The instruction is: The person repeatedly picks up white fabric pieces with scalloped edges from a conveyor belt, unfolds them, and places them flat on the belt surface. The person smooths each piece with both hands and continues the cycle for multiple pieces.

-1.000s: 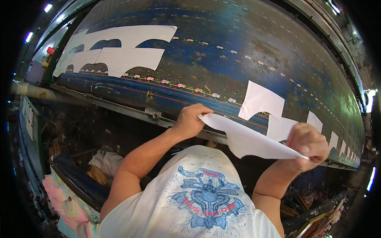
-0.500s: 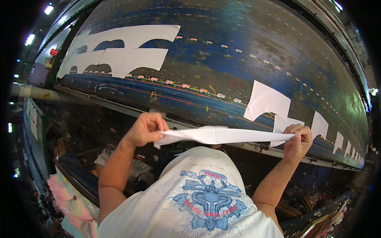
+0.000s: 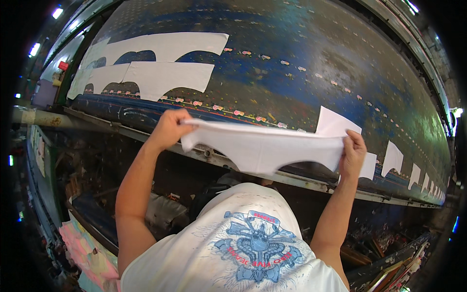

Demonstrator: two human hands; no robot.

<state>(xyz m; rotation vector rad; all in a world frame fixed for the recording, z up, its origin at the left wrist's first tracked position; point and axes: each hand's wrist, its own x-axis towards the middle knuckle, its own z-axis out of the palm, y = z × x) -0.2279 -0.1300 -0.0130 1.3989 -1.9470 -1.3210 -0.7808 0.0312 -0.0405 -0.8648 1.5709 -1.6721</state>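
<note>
A white cut fabric piece with a curved notch along its lower edge is stretched flat between my two hands. My left hand grips its left end and my right hand grips its right end. I hold it just above the near edge of a long dark blue printing table. Two larger white fabric pieces lie flat on the table at the far left. Several smaller white pieces lie in a row along the table toward the right.
A metal rail runs along the table's near edge. Below it are dark shelves with clutter, and pink and green cloth at the lower left. Small coloured marks dot the table in rows.
My left hand swung out to the left and my right hand rose, so the fabric piece went from folded and tilted to spread wide and lifted higher between both hands.
</note>
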